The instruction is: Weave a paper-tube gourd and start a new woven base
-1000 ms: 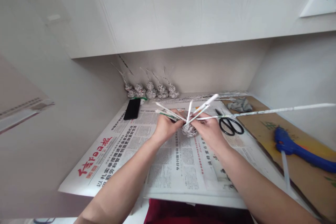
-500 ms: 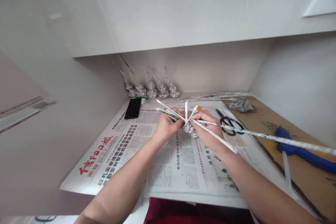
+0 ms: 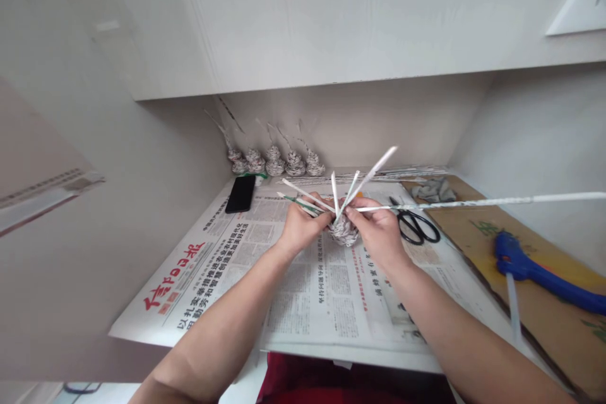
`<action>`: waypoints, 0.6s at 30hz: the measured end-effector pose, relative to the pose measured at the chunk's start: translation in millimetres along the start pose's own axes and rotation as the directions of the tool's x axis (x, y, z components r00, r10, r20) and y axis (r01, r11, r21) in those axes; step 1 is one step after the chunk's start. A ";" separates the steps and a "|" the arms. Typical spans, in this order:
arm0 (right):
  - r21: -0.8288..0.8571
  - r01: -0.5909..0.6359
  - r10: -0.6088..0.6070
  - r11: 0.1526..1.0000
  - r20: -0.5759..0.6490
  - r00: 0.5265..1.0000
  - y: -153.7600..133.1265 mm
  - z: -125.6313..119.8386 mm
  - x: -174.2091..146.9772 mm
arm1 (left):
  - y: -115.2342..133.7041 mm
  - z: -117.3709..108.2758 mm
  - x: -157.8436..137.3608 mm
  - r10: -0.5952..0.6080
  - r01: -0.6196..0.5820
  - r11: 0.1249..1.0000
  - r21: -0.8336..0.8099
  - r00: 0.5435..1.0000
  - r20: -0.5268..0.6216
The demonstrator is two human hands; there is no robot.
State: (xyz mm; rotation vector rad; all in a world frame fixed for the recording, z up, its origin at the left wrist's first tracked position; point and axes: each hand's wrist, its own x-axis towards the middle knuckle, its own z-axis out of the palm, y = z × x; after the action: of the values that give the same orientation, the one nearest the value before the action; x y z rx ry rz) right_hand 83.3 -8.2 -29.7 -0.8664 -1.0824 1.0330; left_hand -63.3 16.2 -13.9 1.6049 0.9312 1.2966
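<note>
Between my hands sits a small woven piece of rolled paper, with several white paper rods sticking up and out from its top. My left hand is closed on its left side, and a few rods poke out past those fingers. Pinched at the upper right side, my right hand grips a long paper rod that stretches out to the right. Another thick rod slants up and right from the weave. The fingers hide part of the piece.
Newspaper covers the table. Several gourd-shaped woven pieces stand at the back left, near a black phone. Black scissors, a grey cloth and a blue glue gun lie to the right. A white cabinet overhangs the table.
A rod that pointed down over my right wrist now slants up and right. The long rod has swung up to nearly level. My right hand has turned; my left stays on the weave.
</note>
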 end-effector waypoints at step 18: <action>-0.541 0.247 -0.227 0.804 0.104 0.968 -9.0 -0.7 -10.5 | -2.2 0.3 0.0 0.040 -0.035 0.996 0.083 0.997 -0.059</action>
State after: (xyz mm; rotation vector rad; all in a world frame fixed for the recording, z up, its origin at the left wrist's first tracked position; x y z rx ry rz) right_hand 84.6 -21.0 -24.3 -1.1361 -1.5146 0.5209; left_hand -63.1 17.0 -15.9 1.6611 1.0072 1.3552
